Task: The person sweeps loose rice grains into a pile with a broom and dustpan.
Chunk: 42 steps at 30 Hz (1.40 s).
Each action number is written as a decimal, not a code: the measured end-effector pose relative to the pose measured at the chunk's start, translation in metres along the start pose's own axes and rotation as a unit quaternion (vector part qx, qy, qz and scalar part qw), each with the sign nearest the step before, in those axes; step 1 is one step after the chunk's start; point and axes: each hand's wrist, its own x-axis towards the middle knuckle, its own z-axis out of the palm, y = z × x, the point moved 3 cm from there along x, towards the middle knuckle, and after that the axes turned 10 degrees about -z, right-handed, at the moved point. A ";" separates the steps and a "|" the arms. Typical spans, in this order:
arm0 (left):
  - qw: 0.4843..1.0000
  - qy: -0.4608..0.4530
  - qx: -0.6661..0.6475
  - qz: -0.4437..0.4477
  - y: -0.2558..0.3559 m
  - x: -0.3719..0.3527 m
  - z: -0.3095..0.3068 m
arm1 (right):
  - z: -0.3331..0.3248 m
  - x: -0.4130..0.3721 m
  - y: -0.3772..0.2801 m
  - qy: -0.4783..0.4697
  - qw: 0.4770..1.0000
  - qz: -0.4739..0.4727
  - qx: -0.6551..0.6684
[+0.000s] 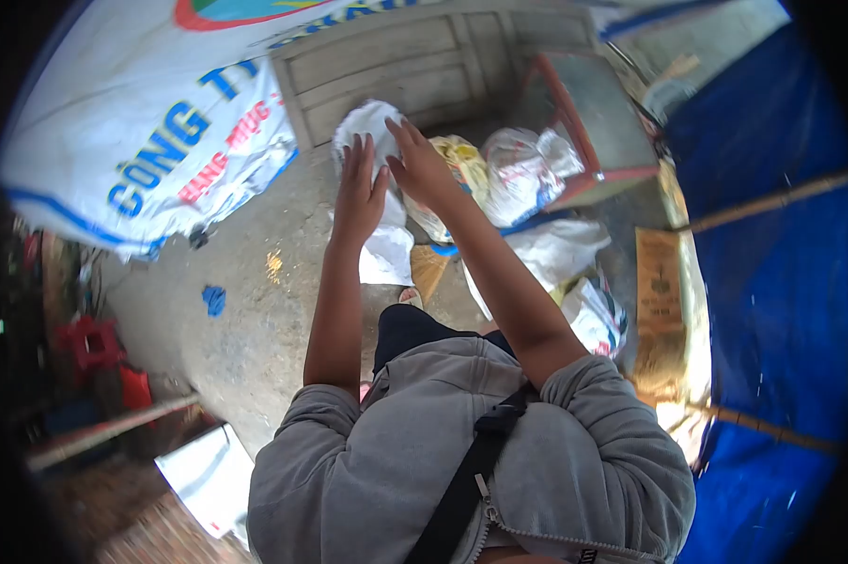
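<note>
Both my hands are stretched forward over a white sack (367, 119) that stands on the floor in front of me. My left hand (356, 199) lies against or just above its near side, fingers extended, holding nothing that I can see. Beside it my right hand (422, 167) has its fingers spread at the sack's right edge; contact is hard to judge. A flat white sheet or bag (387, 256) lies below my hands. Just right of my right hand is a yellowish filled bag (463, 162).
A tied whitish bag (520, 179) stands before a red-framed cabinet (588, 117). More white sacks (551, 252) lie to the right, near cardboard (660, 282) and a blue tarp (771, 235). Left are a printed banner (161, 122), yellow scraps (273, 266) and a red stool (92, 342).
</note>
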 end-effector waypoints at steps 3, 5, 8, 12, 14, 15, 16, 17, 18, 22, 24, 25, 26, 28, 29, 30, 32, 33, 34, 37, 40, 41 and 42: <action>0.996 0.037 0.072 -0.027 0.018 -0.046 -0.016 | 0.002 -0.036 -0.030 -0.053 0.996 -0.064 0.027; 0.992 0.074 0.083 -0.058 0.039 -0.087 -0.020 | 0.001 -0.062 -0.044 -0.095 0.990 -0.094 0.053; 0.978 0.141 0.123 -0.096 0.074 -0.160 -0.011 | -0.009 -0.112 -0.064 -0.160 0.966 -0.187 0.078; 0.949 0.191 0.175 -0.177 0.134 -0.267 0.007 | -0.040 -0.187 -0.091 -0.252 0.925 -0.243 0.147; 0.929 0.208 0.207 -0.225 0.163 -0.320 0.015 | -0.047 -0.232 -0.097 -0.309 0.899 -0.259 0.169; 0.920 0.219 0.202 -0.253 0.179 -0.347 0.016 | -0.049 -0.256 -0.100 -0.339 0.885 -0.270 0.169; 0.909 0.233 0.221 -0.264 0.197 -0.373 0.016 | -0.050 -0.277 -0.104 -0.383 0.865 -0.274 0.174; 0.897 0.246 0.240 -0.278 0.216 -0.400 0.017 | -0.054 -0.298 -0.114 -0.429 0.844 -0.274 0.172; 0.884 0.257 0.248 -0.301 0.233 -0.427 0.019 | -0.056 -0.314 -0.128 -0.452 0.819 -0.298 0.190; 0.819 0.341 0.253 -0.386 0.282 -0.531 0.025 | -0.061 -0.355 -0.235 -0.466 0.740 -0.400 0.274; 0.774 0.392 0.252 -0.428 0.300 -0.578 0.023 | -0.074 -0.373 -0.300 -0.467 0.698 -0.432 0.329; 0.761 0.404 0.258 -0.437 0.310 -0.598 0.020 | -0.082 -0.381 -0.335 -0.453 0.672 -0.467 0.355; 0.741 0.430 0.244 -0.455 0.319 -0.619 0.017 | -0.091 -0.392 -0.363 -0.438 0.646 -0.498 0.378; 0.707 0.466 0.232 -0.479 0.335 -0.656 0.010 | -0.110 -0.414 -0.408 -0.442 0.613 -0.528 0.387; 0.697 0.477 0.235 -0.482 0.342 -0.673 0.007 | -0.117 -0.427 -0.429 -0.444 0.589 -0.552 0.389; 0.687 0.487 0.240 -0.482 0.349 -0.690 0.004 | -0.124 -0.441 -0.446 -0.451 0.571 -0.558 0.399; 0.675 0.504 0.236 -0.484 0.364 -0.725 0.003 | -0.139 -0.470 -0.471 -0.479 0.551 -0.555 0.398; 0.667 0.506 0.238 -0.492 0.370 -0.744 0.004 | -0.143 -0.490 -0.482 -0.503 0.545 -0.541 0.396; 0.661 0.507 0.242 -0.496 0.377 -0.764 0.005 | -0.142 -0.509 -0.493 -0.501 0.540 -0.550 0.393; 0.654 0.509 0.242 -0.505 0.396 -0.828 0.003 | -0.138 -0.567 -0.523 -0.510 0.520 -0.558 0.398; 0.632 0.516 0.232 -0.529 0.407 -0.890 0.000 | -0.127 -0.622 -0.552 -0.521 0.507 -0.556 0.403; 0.618 0.529 0.237 -0.532 0.409 -0.910 0.000 | -0.123 -0.638 -0.561 -0.523 0.498 -0.567 0.397; 0.603 0.542 0.240 -0.535 0.410 -0.926 0.002 | -0.119 -0.652 -0.567 -0.528 0.494 -0.568 0.394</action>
